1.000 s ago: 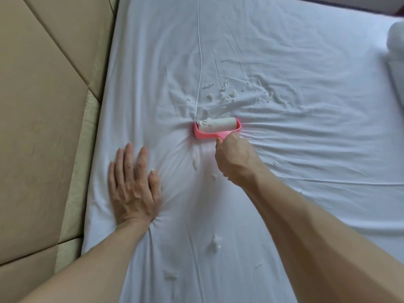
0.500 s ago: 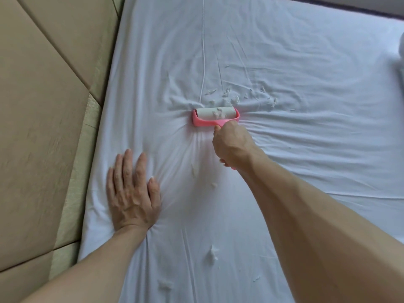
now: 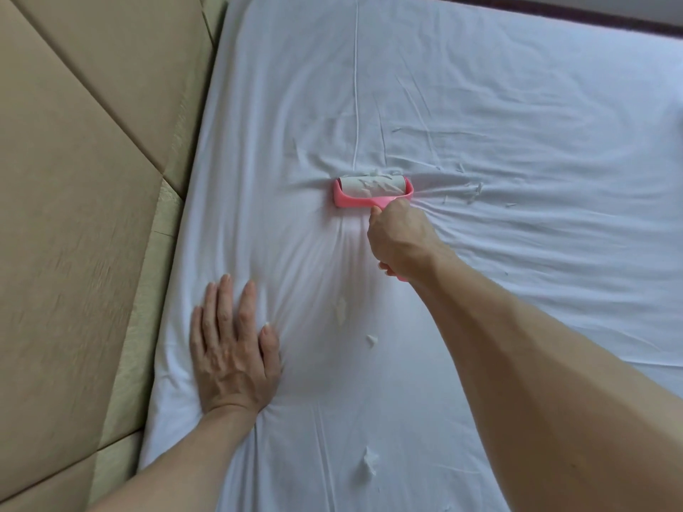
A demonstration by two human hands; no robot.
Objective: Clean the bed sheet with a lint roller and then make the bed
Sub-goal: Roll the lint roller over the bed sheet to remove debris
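Observation:
A white bed sheet (image 3: 480,105) covers the mattress and is wrinkled around the middle. My right hand (image 3: 401,238) grips the pink handle of a lint roller (image 3: 373,190), whose white roll lies on the sheet with bits of fluff stuck to it. My left hand (image 3: 233,345) presses flat on the sheet near the left edge, fingers straight. Small white scraps (image 3: 340,308) lie on the sheet between my hands, a further scrap (image 3: 369,463) lies nearer to me, and several more scraps (image 3: 473,190) lie right of the roller.
A beige padded headboard (image 3: 81,216) runs along the sheet's left side. A dark strip (image 3: 591,16) borders the bed's far edge at the top right.
My right hand has pushed the lint roller away from me over the scattered scraps, and the roll has picked up fluff. My left hand has stayed pressed on the sheet.

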